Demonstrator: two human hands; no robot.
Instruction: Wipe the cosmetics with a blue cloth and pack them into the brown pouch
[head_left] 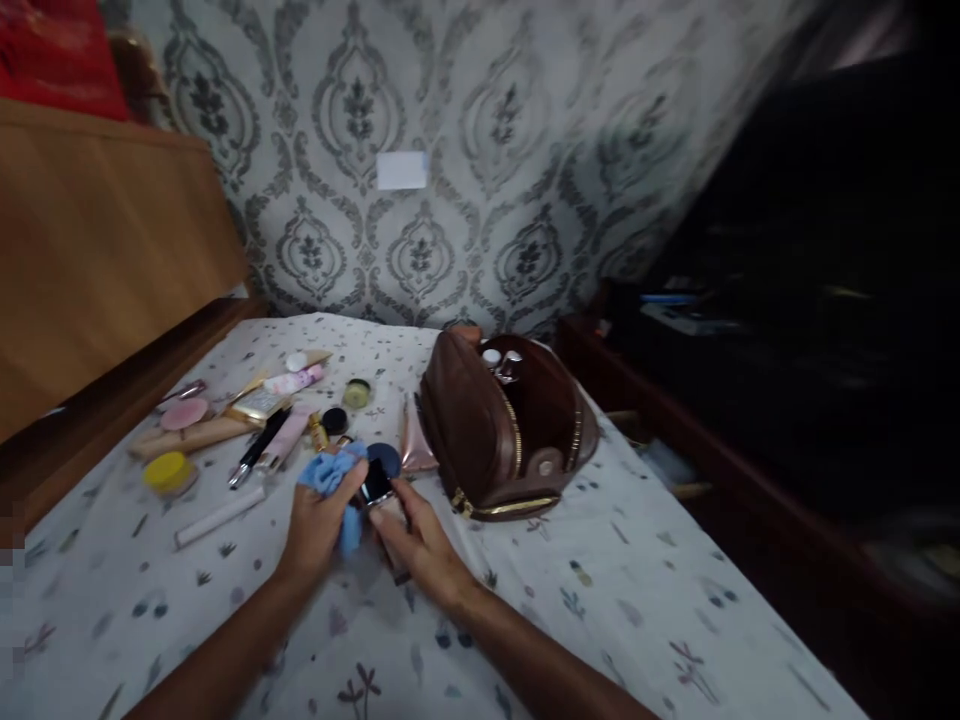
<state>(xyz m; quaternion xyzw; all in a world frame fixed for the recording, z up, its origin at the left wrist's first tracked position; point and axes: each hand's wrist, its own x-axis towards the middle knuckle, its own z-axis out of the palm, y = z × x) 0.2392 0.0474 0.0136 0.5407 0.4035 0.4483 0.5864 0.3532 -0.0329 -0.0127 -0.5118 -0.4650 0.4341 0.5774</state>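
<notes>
My left hand [313, 528] is closed on a crumpled blue cloth [330, 472], part of which hangs below the fingers. My right hand [435, 562] grips a small cosmetic bottle [378, 484] with a black cap and a pale body, tilted, with the cloth beside its cap. My fingers hide part of the bottle. Just behind it lies a dark blue round item [384, 458]. A pink shiny tube [416, 440] lies between there and the brown leather bag [472, 430]. The bag stands unzipped, with bottle tops [511, 364] showing inside.
Several cosmetics lie on the left of the patterned sheet [600, 620]: a yellow-lidded jar [169, 472], a pink disc [184, 413], a white tube [219, 518], a black-lidded jar [334, 420]. A wooden cabinet [112, 230] stands left; the sheet's edge drops off at right.
</notes>
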